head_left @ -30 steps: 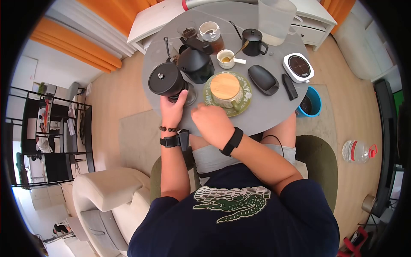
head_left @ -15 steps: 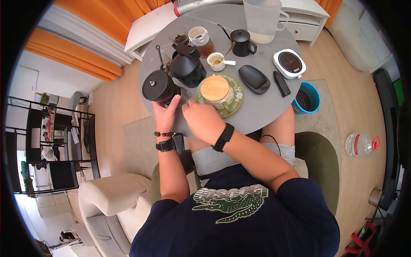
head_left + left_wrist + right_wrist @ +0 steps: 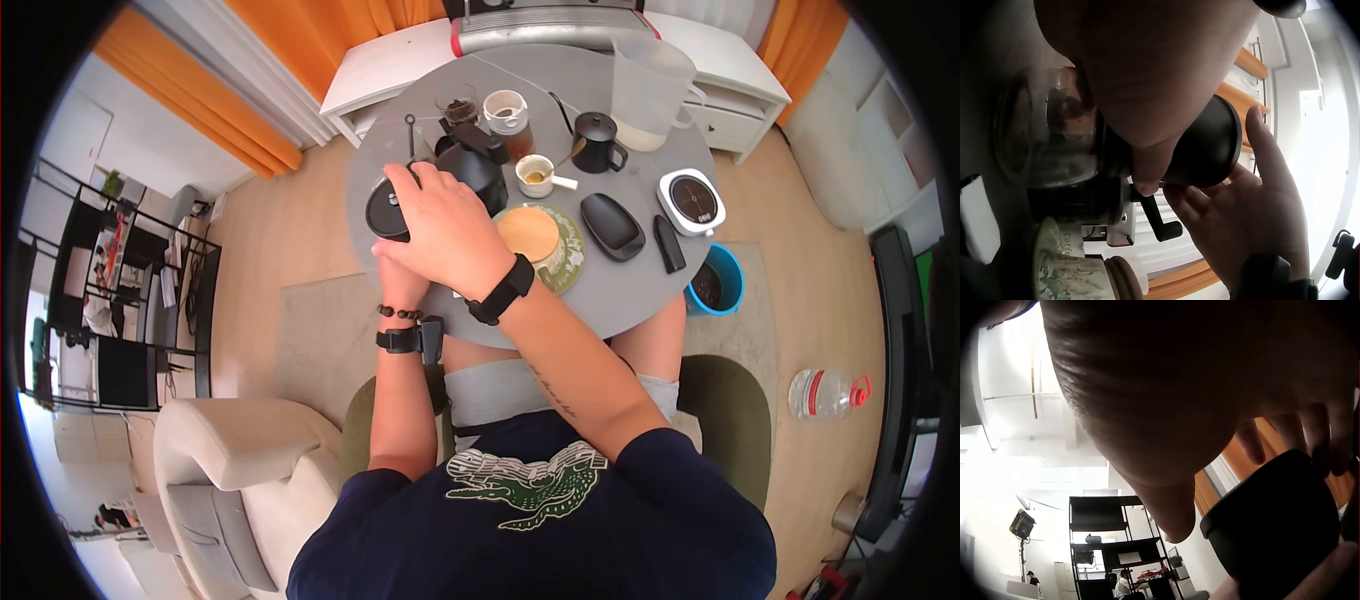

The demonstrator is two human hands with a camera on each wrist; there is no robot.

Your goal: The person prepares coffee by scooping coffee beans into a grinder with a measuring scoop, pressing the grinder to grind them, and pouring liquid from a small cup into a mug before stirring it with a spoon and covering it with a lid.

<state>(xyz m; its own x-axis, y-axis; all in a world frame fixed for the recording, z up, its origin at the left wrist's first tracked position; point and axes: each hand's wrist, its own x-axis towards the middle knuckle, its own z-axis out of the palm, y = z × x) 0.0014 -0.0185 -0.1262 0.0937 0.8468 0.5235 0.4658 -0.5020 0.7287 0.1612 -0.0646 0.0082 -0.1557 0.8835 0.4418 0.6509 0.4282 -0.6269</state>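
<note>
My left hand (image 3: 402,287) grips a coffee grinder (image 3: 384,216) with a round black top, at the table's left side. In the left wrist view its clear glass jar (image 3: 1063,128) shows below the black body, and my left thumb lies across that body. My right hand (image 3: 450,228) reaches over the grinder from the right, palm facing the black top (image 3: 1279,525). Its fingers and thumb are spread wide; the fingertips are right at the rim while the thumb stands off to the side. In the head view the right hand hides much of the grinder.
Beside the grinder stands a black pitcher (image 3: 478,180). A mug with a wooden lid (image 3: 528,232) sits on a green plate (image 3: 572,262). Further right are a black scoop-like dish (image 3: 612,227), a small white-handled cup (image 3: 535,177), a black kettle (image 3: 597,143) and a white scale (image 3: 692,202).
My right hand has risen from beside the grinder's jar to above its black top, and its fingers have spread. The left hand keeps its hold; the head view has shifted.
</note>
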